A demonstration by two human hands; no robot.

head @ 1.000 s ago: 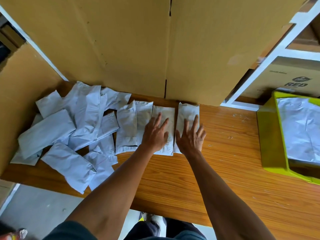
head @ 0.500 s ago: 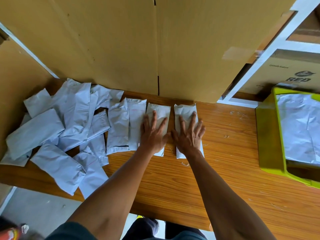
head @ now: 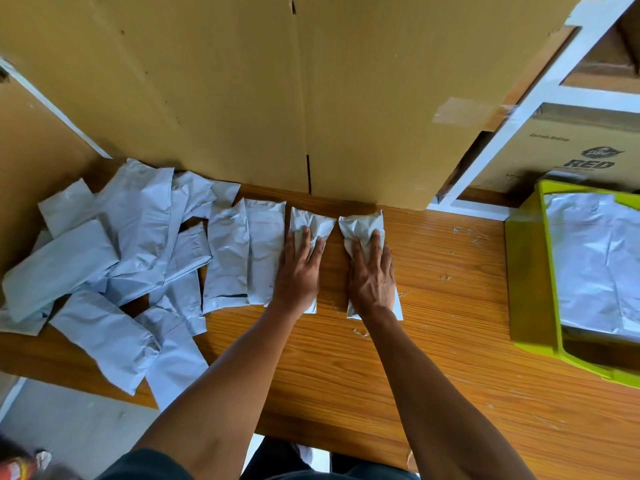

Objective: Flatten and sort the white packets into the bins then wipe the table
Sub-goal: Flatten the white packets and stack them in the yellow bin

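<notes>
Two white packets lie side by side at the back of the wooden table [head: 433, 334]. My left hand [head: 299, 268] presses flat on the left packet [head: 311, 221], whose far end bunches up. My right hand [head: 372, 271] presses flat on the right packet [head: 362, 221], fingers straight, its far end crumpled too. Two flattened packets [head: 242, 254] lie just left of them. A loose pile of several white packets [head: 121, 251] covers the table's left part. A yellow-green bin [head: 530, 271] at the right holds flat white packets [head: 599, 258].
A tall cardboard box [head: 242, 91] stands right behind the packets. Another cardboard panel [head: 31, 168] walls the left side. A white shelf frame [head: 540, 88] with a printed carton [head: 571, 150] is at the back right. Small white scraps [head: 465, 233] dot the table.
Both hands have slid toward me along the two packets, and the packets' far ends now bunch up. The two packets sit a little further apart at their far ends.
</notes>
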